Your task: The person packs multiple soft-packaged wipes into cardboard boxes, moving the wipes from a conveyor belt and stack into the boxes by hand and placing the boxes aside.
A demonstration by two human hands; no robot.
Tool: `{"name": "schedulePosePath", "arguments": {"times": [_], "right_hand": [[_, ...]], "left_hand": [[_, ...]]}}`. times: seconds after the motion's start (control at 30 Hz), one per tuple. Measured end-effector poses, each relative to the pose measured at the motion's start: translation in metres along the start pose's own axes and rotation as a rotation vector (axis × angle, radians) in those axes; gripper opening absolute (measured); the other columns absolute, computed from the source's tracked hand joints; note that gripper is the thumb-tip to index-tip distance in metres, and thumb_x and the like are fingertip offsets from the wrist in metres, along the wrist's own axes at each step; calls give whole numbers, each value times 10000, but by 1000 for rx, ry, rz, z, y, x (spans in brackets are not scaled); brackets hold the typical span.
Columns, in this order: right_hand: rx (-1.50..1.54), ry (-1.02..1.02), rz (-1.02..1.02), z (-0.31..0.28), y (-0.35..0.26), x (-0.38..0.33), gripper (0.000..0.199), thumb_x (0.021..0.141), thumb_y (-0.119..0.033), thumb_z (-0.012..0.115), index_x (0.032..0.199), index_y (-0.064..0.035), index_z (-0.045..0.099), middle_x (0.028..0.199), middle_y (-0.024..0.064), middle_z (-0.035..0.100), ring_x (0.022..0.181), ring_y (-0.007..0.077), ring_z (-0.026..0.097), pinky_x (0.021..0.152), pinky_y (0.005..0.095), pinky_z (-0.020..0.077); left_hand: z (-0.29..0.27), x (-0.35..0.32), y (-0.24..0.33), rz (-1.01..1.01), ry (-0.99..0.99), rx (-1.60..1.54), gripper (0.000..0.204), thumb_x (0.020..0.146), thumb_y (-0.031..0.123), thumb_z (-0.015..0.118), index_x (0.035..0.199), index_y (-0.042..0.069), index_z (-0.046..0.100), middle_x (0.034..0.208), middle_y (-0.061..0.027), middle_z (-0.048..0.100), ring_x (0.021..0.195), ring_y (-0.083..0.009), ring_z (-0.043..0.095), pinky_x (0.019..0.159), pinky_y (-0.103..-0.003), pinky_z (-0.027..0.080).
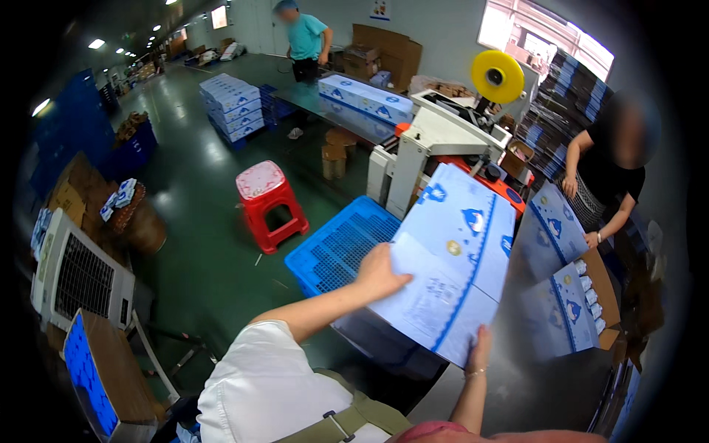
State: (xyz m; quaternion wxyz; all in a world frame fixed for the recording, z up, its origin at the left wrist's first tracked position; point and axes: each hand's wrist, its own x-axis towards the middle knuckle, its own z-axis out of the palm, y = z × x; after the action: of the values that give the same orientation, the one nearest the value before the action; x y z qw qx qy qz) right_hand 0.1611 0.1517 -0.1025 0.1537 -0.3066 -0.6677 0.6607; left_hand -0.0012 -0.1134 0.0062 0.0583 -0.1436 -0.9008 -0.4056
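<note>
A white and light-blue cardboard carton [459,229] with dolphin-like prints and a blue stripe lies tilted between my two hands, in front of a tape machine. My left hand [380,273] grips its left edge, with the thumb on the upper face and the other fingers partly hidden. At the near right corner, my right hand [480,351] is closed on the edge, its fingers mostly out of sight beneath. Whether the carton is folded flat cannot be made out. Its far end reaches toward the white tape machine [443,133], which carries a yellow tape roll [497,77].
A blue plastic crate [343,244] and a red stool [269,207] stand to the left. Across the metal table [487,399], a co-worker [617,159] handles a similar carton [550,225] beside an open packed box [572,310]. Stacked cartons [233,107] and another person [304,40] are farther back.
</note>
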Motion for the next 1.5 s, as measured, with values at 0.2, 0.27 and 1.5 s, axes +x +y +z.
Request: {"name": "schedulePosePath", "arguments": {"times": [0.2, 0.27, 1.5], "right_hand": [[587, 375, -176, -125, -45, -113, 552, 898, -481, 461, 1273, -76, 466, 1266, 116, 496, 1132, 245, 463, 963, 385, 328], [425, 545, -329, -157, -66, -152, 480, 882, -456, 478, 1160, -65, 492, 1161, 122, 510, 1054, 260, 474, 924, 397, 338], [-1101, 685, 178, -166, 30, -478, 721, 816, -456, 574, 1389, -80, 348, 1461, 202, 254, 1369, 379, 187, 1114, 478, 111]], "left_hand": [[7, -120, 87, 965, 21, -709, 595, 746, 229, 663, 1237, 3, 414, 1273, -205, 418, 1193, -387, 418, 993, -484, 343], [60, -198, 81, 1194, -51, -871, 503, 858, 389, 525, 1194, 24, 440, 1253, -236, 414, 1189, -419, 400, 987, -523, 334], [278, -259, 55, -144, -740, -806, 548, 902, 261, 535, 1328, -16, 329, 1271, -149, 427, 1205, -241, 375, 996, -352, 326]]}}
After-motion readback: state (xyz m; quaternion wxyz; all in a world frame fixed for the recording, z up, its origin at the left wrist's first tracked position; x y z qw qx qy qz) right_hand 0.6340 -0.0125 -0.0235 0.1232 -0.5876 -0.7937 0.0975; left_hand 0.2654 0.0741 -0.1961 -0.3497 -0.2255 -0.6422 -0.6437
